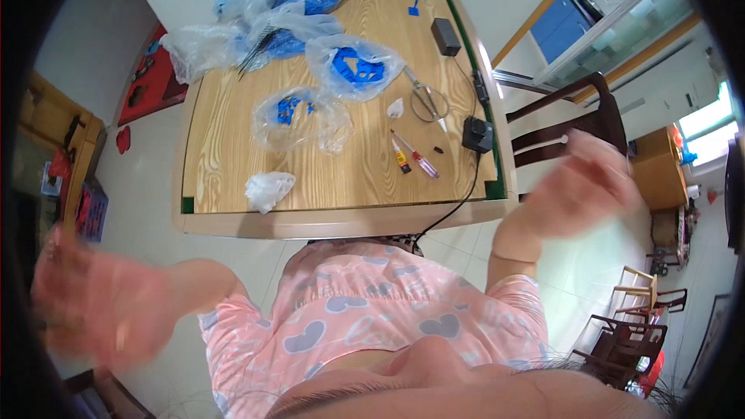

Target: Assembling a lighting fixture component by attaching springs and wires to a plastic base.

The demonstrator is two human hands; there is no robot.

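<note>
Beyond the table (pixel 341 224) on the right hangs the right hand (pixel 582 186), a blur, nearest the black box (pixel 477 136) just inside that edge! Farther left lies the screwdriver (pixel 424 164), long axis slanting, handle near and right, tip far and left; right hand clearly nearer to it. Out left, clear of the tabletop, the left hand (pixel 109 302), blurred too, white wad (pixel 270 191) closest, at the near left corner. Fingers spread or curled, holding anything? Can't tell on either!

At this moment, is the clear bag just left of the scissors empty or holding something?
Holding something: blue pieces show inside the clear bag. Whether its mouth is open, I cannot tell.
</note>
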